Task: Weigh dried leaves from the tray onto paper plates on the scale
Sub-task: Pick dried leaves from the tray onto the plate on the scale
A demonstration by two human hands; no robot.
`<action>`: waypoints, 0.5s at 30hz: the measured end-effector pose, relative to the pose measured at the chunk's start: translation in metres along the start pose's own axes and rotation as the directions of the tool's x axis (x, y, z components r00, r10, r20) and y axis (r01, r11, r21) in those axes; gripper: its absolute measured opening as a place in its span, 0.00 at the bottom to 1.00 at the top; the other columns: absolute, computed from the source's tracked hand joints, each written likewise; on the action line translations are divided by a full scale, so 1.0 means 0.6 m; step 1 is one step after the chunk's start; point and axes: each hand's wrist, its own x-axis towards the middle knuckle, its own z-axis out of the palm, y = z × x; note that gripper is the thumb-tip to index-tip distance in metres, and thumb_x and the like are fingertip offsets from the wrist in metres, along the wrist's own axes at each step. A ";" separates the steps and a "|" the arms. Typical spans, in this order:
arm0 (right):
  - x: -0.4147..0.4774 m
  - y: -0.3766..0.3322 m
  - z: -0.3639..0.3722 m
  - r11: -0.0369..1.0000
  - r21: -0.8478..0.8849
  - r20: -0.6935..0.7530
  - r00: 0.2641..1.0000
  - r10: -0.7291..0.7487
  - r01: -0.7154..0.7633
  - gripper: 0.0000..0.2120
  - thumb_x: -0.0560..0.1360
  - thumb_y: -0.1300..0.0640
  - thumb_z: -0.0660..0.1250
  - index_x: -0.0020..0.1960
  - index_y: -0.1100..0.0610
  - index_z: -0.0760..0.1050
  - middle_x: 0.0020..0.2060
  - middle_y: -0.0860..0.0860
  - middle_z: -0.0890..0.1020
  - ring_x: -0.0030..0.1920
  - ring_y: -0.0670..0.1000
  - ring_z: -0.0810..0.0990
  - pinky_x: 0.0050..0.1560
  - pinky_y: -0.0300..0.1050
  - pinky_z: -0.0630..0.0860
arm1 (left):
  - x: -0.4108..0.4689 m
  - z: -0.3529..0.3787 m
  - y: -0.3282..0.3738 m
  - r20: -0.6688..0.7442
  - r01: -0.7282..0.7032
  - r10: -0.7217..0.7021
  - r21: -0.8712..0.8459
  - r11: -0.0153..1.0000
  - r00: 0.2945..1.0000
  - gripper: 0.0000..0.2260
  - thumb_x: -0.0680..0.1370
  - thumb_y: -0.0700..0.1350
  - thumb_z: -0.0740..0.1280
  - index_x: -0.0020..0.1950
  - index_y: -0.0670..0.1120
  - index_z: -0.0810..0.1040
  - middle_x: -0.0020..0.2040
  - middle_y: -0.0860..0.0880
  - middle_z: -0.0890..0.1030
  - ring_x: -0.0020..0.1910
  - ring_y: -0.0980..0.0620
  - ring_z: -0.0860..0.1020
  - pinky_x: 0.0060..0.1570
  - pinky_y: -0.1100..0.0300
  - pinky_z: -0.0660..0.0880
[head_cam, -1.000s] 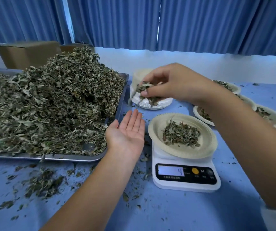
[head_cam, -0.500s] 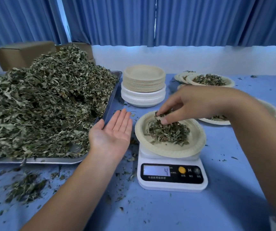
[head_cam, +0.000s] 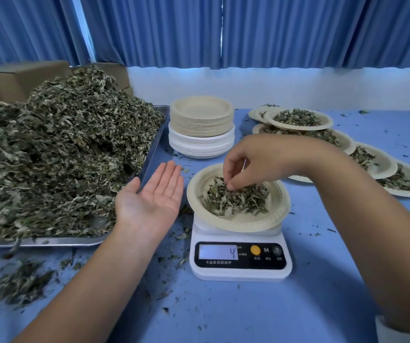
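The right hand (head_cam: 246, 164) is poised over the round beige paper plate (head_cam: 248, 225) that is seated on the small white digital kitchen scale (head_cam: 241, 266). Its fingers (head_cam: 232, 184) are curled downward and pinched on a few grey-green dried leaves (head_cam: 238, 201) at the top of the plate's loose central mound. Whether that pinch is being added or taken off cannot be told. A 4 is shown on the scale's display.

The left hand (head_cam: 152, 196) is held palm up with its fingers straight and released, and nothing is carried in it. It lies between the near right corner of the shallow rectangular metal tray (head_cam: 50, 241) and the plate's left rim, just beside both.

The portion being weighed lies directly beneath the right fingers, while the large supply heap (head_cam: 62, 149) on the tray lies well to the left, beyond the left hand. The left hand is therefore judged the nearer for any further pick, and a reach by the right would have to cross over it.

Behind the scale a stack of empty plates (head_cam: 201, 127) is set, beige ones over white. To the right, several filled plates (head_cam: 300, 118) are laid overlapping in a row. Leaf crumbs are scattered over the blue counter (head_cam: 248, 315).
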 end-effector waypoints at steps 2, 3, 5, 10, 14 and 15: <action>-0.004 0.001 -0.007 1.000 0.013 -0.069 0.998 -0.011 0.012 0.03 0.73 0.48 0.70 0.43 0.45 0.81 0.39 0.40 0.83 0.38 0.40 0.80 0.41 0.36 0.75 | 0.000 0.000 0.000 0.001 -0.001 0.001 0.000 1.000 1.000 0.24 0.83 0.52 0.51 0.58 0.33 0.76 0.51 0.37 0.82 0.56 0.40 0.79 0.58 0.48 0.74; -0.005 0.002 -0.010 1.000 0.028 -0.112 0.994 -0.010 0.014 0.03 0.74 0.49 0.69 0.43 0.46 0.81 0.38 0.42 0.83 0.37 0.39 0.80 0.38 0.34 0.74 | 0.001 0.000 0.000 0.002 -0.002 0.002 0.002 1.000 1.000 0.24 0.83 0.52 0.51 0.58 0.34 0.76 0.51 0.37 0.82 0.56 0.40 0.79 0.58 0.48 0.74; -0.003 0.005 -0.011 0.998 0.062 -0.186 0.982 -0.002 0.014 0.04 0.75 0.50 0.68 0.43 0.49 0.81 0.36 0.44 0.82 0.33 0.39 0.78 0.33 0.29 0.72 | 0.001 0.000 0.000 0.000 -0.001 0.001 0.000 1.000 1.000 0.24 0.83 0.51 0.51 0.58 0.34 0.76 0.51 0.37 0.83 0.56 0.41 0.79 0.57 0.48 0.74; 0.005 0.002 -0.002 0.998 0.065 -0.208 0.978 -0.006 0.020 0.06 0.75 0.52 0.68 0.43 0.52 0.81 0.31 0.41 0.79 0.29 0.35 0.74 0.31 0.28 0.70 | 0.000 0.001 0.001 0.006 -0.003 0.003 0.012 1.000 1.000 0.24 0.83 0.51 0.50 0.58 0.34 0.76 0.51 0.37 0.83 0.55 0.41 0.79 0.55 0.48 0.75; 0.011 0.002 0.006 0.999 0.031 -0.212 0.977 -0.007 0.014 0.07 0.76 0.51 0.67 0.42 0.52 0.80 0.30 0.41 0.76 0.31 0.38 0.72 0.32 0.33 0.67 | -0.002 0.001 -0.001 0.008 -0.005 0.005 0.010 1.000 1.000 0.24 0.83 0.51 0.50 0.58 0.34 0.76 0.51 0.38 0.83 0.56 0.41 0.79 0.55 0.48 0.75; 0.012 0.002 0.007 1.000 0.021 -0.211 0.977 -0.006 0.011 0.07 0.76 0.51 0.67 0.42 0.52 0.80 0.29 0.41 0.75 0.31 0.38 0.72 0.32 0.33 0.67 | -0.002 0.001 -0.001 0.005 -0.005 0.005 0.012 1.000 1.000 0.23 0.83 0.51 0.50 0.58 0.34 0.76 0.51 0.38 0.83 0.56 0.41 0.79 0.55 0.48 0.75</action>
